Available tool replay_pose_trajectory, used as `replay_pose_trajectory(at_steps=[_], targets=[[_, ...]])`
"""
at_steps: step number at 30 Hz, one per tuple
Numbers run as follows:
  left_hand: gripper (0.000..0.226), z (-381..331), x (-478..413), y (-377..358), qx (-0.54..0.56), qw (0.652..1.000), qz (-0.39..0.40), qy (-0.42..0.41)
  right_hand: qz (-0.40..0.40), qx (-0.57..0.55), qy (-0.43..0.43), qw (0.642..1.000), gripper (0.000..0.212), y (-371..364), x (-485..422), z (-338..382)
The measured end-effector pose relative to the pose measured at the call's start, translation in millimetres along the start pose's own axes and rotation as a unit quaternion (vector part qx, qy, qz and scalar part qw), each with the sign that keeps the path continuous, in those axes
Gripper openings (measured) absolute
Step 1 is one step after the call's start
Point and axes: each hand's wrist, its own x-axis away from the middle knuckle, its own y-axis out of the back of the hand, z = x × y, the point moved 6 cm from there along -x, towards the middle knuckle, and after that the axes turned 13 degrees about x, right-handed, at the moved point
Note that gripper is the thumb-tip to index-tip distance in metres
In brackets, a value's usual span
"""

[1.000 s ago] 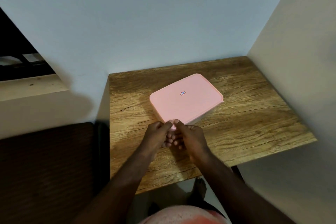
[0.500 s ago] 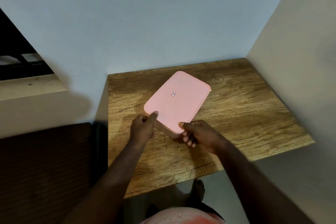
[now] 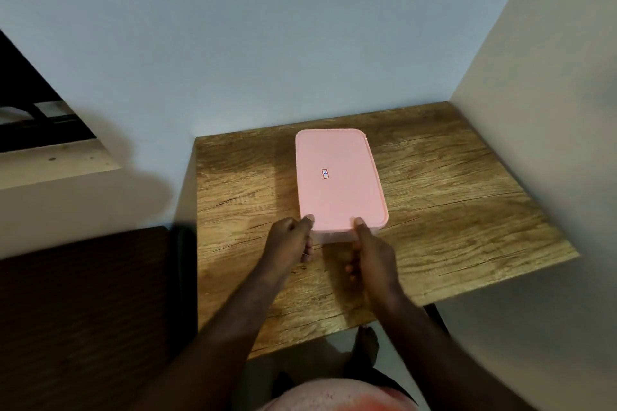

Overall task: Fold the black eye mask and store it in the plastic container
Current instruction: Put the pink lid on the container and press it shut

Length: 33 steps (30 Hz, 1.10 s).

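Left hand [image 3: 289,240], right hand [image 3: 371,251] on container [image 3: 340,183], near end

Matt pink plastic container [image 3: 339,177]; grained wooden table [image 3: 450,197]

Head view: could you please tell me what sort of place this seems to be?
Probably a corner of a room in a home: a wood-grain table tucked between two plain walls, a lidded pink plastic container on it, and a bare foot on the floor below.

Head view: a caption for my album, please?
Left hand and right hand grip the near end of a lidded pink container on a table.
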Motion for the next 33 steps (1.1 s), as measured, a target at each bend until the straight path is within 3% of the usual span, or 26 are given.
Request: replay_pose_trajectory(at_steps=[4,11,16,21,25,28,30,32,33], targets=[[0.034,11,7,-17,-0.017,1.0,0.003,-0.02,0.066,-0.009,-0.011,0.998,0.056,-28,23,10],[0.034,11,8,-21,-0.032,0.999,0.008,-0.043,0.029,-0.118,-0.049,0.991,0.037,-27,29,23],[0.032,10,9,-16,-0.052,0.998,0.023,-0.021,0.076,-0.065,-0.03,0.995,0.046,-28,30,20],[0.022,-11,1,6,-0.098,0.984,0.135,0.058,0.223,0.012,-0.014,0.975,0.034,-30,41,17],[0.022,-40,-10,36,-0.203,0.96,0.179,0.077,0.251,0.049,0.034,0.966,0.032,-28,57,27],[0.022,-66,-30,60,-0.253,0.962,0.102,0.03,0.243,0.053,0.09,0.964,0.034,-21,65,47],[0.016,-80,-44,78,-0.245,0.969,-0.013,-0.032,0.211,0.053,0.152,0.964,0.033,-12,64,65],[0.018,-96,-43,92,-0.281,0.936,-0.163,-0.135,0.132,0.075,0.217,0.964,0.031,1,53,77],[0.023,-101,-37,89,-0.304,0.911,-0.202,-0.19,0.083,0.099,0.247,0.96,0.027,8,44,83]])
